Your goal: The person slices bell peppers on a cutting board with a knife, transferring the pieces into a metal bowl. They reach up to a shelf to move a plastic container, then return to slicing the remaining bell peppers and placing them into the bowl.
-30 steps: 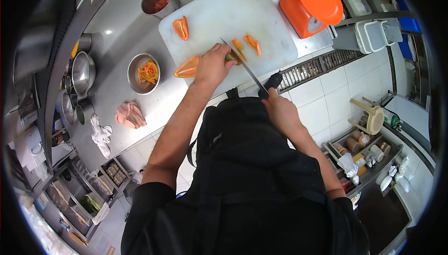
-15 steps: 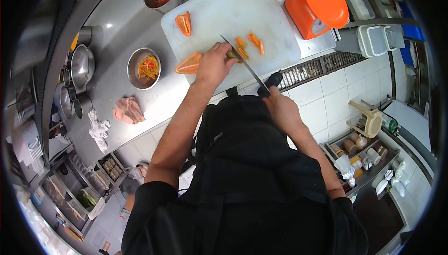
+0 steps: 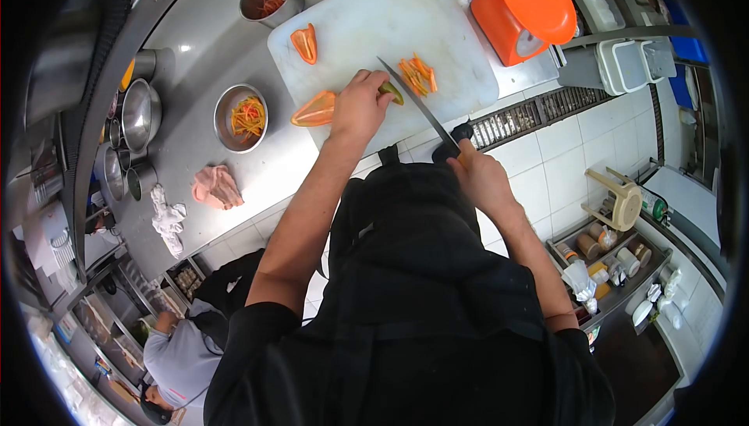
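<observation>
- My left hand [image 3: 360, 106] is curled over the pepper piece [image 3: 392, 92], fingertips pinning it flat near the front edge of the cutting board [image 3: 374, 5]. Only its greenish end shows past my fingers.
- My right hand [image 3: 477, 176] is closed tight around the black handle of the knife [image 3: 413, 102]. The long, thin blade slants up across the board, its edge just beside the pepper piece.
- I judge the pepper piece light and crisp, with a waxy skin that can slide under a blade. The hold that suits it is from above with the knuckles tucked, the piece pressed flat so it cannot rock.
- The knife looks stiff and narrow. I would hold it high on the handle, close to the blade.
- Thin orange cut strips [image 3: 419, 73] lie in a small loose heap just beyond the blade. They look limp and easy to scatter.
- A hollow, glossy pepper half [image 3: 314, 110] sits to the left of my left hand, and a smaller pepper wedge [image 3: 304, 42] lies farther up the board.
- The board is white plastic, matte and faintly stained, and it lies on a smooth steel counter [image 3: 195, 51].
- A round steel bowl [image 3: 240, 118] on the counter holds mixed strips, and a metal tin [image 3: 269, 1] stands at the board's far corner.
- An orange scale [image 3: 530, 8] stands to the right of the board, and a crumpled pink cloth [image 3: 217, 188] lies near the counter's edge.
</observation>
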Available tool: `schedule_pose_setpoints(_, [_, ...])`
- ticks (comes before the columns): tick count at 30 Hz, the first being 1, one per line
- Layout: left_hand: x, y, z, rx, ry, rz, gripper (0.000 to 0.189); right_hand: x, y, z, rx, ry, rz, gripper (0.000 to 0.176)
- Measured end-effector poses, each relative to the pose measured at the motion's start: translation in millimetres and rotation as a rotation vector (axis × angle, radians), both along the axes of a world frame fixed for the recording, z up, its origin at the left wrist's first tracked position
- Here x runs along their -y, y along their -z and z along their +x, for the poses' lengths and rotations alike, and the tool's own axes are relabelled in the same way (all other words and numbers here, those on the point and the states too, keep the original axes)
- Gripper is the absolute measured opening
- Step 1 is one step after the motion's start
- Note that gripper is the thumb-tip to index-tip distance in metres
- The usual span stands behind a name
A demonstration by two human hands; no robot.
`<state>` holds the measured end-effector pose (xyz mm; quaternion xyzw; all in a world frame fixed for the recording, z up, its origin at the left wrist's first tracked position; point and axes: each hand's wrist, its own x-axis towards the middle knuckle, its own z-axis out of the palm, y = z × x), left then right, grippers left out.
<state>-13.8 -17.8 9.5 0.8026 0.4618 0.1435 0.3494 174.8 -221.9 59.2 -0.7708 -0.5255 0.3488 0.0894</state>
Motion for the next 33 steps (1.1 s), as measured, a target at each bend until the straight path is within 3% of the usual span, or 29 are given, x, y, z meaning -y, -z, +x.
schedule_pose_setpoints(11, [3, -3, 0, -0.086, -0.013, 0.049, 0.024, 4, -19, 11, 0.022, -0.085, -0.049, 0.026])
schedule_pose_setpoints(17, [4, 5, -4, -0.043, -0.006, 0.134, 0.025, -4, -10, 9, 0.046, -0.092, -0.105, 0.026])
schedule_pose_setpoints(21, [5, 6, -5, -0.019, 0.007, 0.135, 0.024, -16, 11, 7, -0.032, -0.105, -0.004, 0.025])
schedule_pose_setpoints(29, [4, 5, -7, -0.026, 0.001, 0.113, 0.017, -12, -24, 17, 0.011, -0.129, -0.082, 0.025])
schedule_pose_setpoints(33, [5, 6, -9, -0.022, 0.017, 0.132, 0.016, -16, 0, 14, 0.020, -0.151, -0.058, 0.025])
